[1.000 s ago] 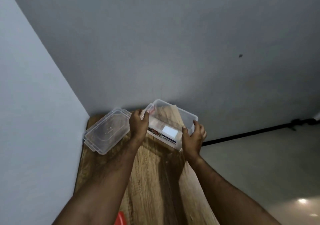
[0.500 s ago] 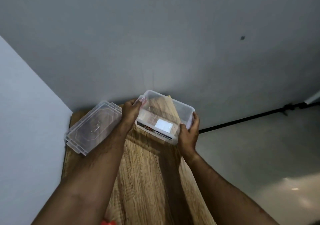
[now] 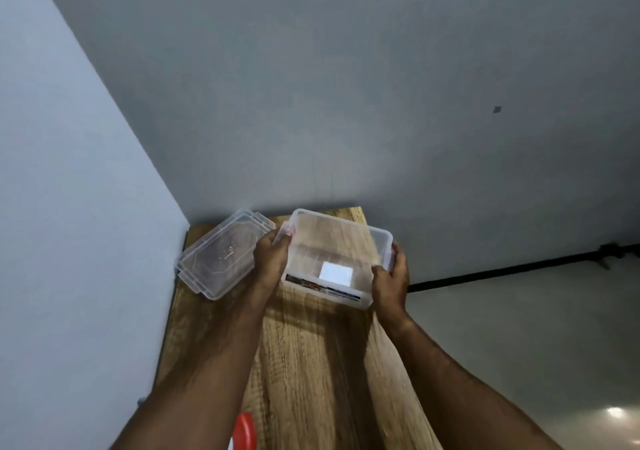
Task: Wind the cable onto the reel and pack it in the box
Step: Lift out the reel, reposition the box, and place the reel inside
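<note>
Dim, soft-focus wide-angle view with lines bending at the edges, forearm shadows on the wooden table [image 3: 311,363], and glare on the floor [image 3: 616,411].

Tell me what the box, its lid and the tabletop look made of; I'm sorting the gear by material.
Box: clear, slightly frosted plastic, it seems; the wood grain shows through its walls.
Lid: the same see-through plastic, with moulded clip tabs at its ends.
Tabletop: wood or a wood-look laminate, matte, with brown grain streaks; which one cannot be told.
</note>
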Action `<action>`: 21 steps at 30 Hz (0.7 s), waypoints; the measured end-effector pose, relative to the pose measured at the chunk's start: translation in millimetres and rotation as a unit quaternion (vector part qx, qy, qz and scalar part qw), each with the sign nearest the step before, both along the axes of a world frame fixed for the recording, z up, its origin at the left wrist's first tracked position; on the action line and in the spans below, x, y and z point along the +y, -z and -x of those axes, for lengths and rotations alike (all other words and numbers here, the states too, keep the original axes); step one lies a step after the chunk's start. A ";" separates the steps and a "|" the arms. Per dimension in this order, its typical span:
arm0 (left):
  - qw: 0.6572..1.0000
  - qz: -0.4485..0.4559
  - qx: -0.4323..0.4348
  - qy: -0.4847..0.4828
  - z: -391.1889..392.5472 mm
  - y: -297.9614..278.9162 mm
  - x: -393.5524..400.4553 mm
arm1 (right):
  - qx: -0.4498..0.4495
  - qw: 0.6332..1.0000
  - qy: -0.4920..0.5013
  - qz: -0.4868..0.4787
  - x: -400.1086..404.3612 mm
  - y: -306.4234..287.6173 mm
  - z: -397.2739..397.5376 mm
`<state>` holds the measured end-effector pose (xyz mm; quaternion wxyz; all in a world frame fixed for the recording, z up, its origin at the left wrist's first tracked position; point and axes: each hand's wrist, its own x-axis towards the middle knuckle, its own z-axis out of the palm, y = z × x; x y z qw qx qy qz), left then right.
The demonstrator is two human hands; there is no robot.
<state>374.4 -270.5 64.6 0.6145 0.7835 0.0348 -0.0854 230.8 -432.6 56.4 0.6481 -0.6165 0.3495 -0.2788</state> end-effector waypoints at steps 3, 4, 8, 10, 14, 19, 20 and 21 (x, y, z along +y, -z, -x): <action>0.999 0.016 -0.008 -0.026 31.3 -8.1 20.2 | -0.003 1.000 -0.026 -0.006 7.6 -3.7 12.6; 0.999 0.024 -0.015 -0.033 41.8 -7.1 27.3 | 0.000 0.999 -0.038 -0.004 9.6 -4.2 17.6; 0.997 0.028 -0.022 -0.064 85.7 -5.6 50.8 | 0.010 0.997 -0.080 0.016 19.9 -6.3 40.3; 0.997 0.016 -0.023 -0.076 109.4 -7.0 58.9 | 0.017 0.995 -0.093 0.020 24.4 -6.9 53.4; 0.995 -0.004 0.007 -0.104 154.9 -4.3 71.4 | 0.009 0.990 -0.137 0.044 28.7 -7.0 81.6; 0.990 -0.023 0.021 -0.141 207.2 -4.5 77.0 | 0.030 0.985 -0.165 0.029 24.1 3.3 111.5; 0.989 -0.014 0.019 -0.146 215.0 -1.4 77.6 | 0.034 0.984 -0.171 0.026 22.2 5.8 116.3; 0.989 -0.006 0.024 -0.147 223.5 1.0 78.0 | 0.038 0.983 -0.176 0.027 20.0 8.7 121.0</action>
